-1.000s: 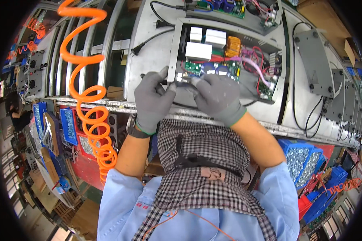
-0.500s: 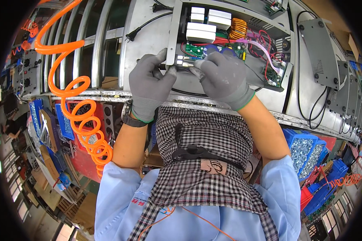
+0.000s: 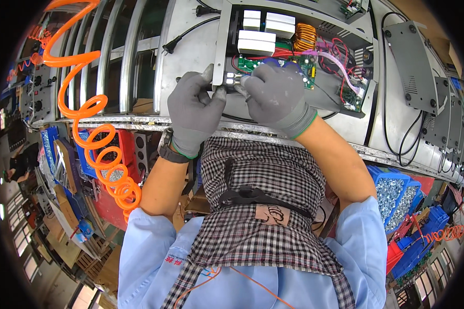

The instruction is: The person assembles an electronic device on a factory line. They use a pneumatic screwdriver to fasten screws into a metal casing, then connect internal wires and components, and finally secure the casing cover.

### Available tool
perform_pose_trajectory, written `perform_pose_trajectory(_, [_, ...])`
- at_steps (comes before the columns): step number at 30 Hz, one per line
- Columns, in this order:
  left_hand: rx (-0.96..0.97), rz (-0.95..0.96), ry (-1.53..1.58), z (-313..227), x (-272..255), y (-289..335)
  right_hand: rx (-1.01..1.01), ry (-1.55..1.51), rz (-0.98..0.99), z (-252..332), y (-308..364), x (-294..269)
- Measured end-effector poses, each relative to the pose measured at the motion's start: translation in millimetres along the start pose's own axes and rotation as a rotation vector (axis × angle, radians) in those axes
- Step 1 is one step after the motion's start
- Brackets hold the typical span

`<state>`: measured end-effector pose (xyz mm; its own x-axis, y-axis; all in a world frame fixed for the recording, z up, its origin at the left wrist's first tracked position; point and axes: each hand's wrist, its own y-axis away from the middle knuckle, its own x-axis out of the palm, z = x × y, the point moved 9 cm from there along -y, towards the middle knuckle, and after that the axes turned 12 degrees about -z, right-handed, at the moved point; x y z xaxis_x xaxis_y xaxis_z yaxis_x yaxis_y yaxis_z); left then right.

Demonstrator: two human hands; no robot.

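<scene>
An open grey metal case (image 3: 219, 49) lies before me with its electronics showing. Inside are a green circuit board (image 3: 308, 67), white blocks (image 3: 257, 42), a copper-wound coil (image 3: 305, 37) and red and pink wires. My gloved left hand (image 3: 196, 110) is closed at the outside of the case's left end wall, thumb and forefinger by its lower corner; what it grips is hidden. My gloved right hand (image 3: 276, 98) is inside that wall, fingers pinched beside small silver terminals (image 3: 231, 79). Whatever lies between those fingertips cannot be made out.
A black plug cable (image 3: 178, 42) lies left of the case, beside metal rollers (image 3: 131, 56). An orange coiled air hose (image 3: 94, 105) hangs at the left. Grey panels (image 3: 410, 64) and a black cable stand right. Blue bins of metal hardware (image 3: 389, 190) sit below the bench edge.
My right hand has shifted slightly left, closer to the end wall and over the silver terminals. My left hand stays at the wall. The orange hose has swayed a little left.
</scene>
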<state>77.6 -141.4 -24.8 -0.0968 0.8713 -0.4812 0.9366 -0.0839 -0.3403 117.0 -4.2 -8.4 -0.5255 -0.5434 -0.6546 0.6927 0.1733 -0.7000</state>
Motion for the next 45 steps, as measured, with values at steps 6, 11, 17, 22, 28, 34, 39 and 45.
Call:
perform_pose_trajectory(6, [0.01, 0.077, 0.017, 3, -6, 7, 0.115, 0.025, -0.072, -5, 6, -39])
perform_pose_trajectory(11, [-0.041, 0.018, 0.145, 7, -2, 11, 0.171, 0.414, 0.118, -42, 0, -50])
perform_pose_trajectory(17, [-0.026, 0.021, 0.138, 9, 2, 11, 0.397, 0.49, 0.672, -57, -19, -31])
perform_pose_trajectory(22, [-0.016, 0.01, 0.188, 6, 4, 13, 0.418, 0.439, 0.745, -64, -19, -43])
perform_pose_trajectory(28, [-0.037, -0.047, 0.208, 9, 8, 15, 0.694, 0.089, 0.214, -46, -3, -60])
perform_pose_trajectory(34, [-0.036, -0.028, 0.258, 8, 10, 20, 0.655, -0.118, -0.161, -22, 22, -48])
perform_pose_trajectory(39, [-0.015, -0.014, 0.247, 10, 9, 18, 0.255, -0.041, -0.123, -9, 6, -35])
perform_pose_trajectory(45, [0.012, -0.014, 0.211, 8, 7, 16, 0.261, -0.172, -0.085, -14, -23, -31])
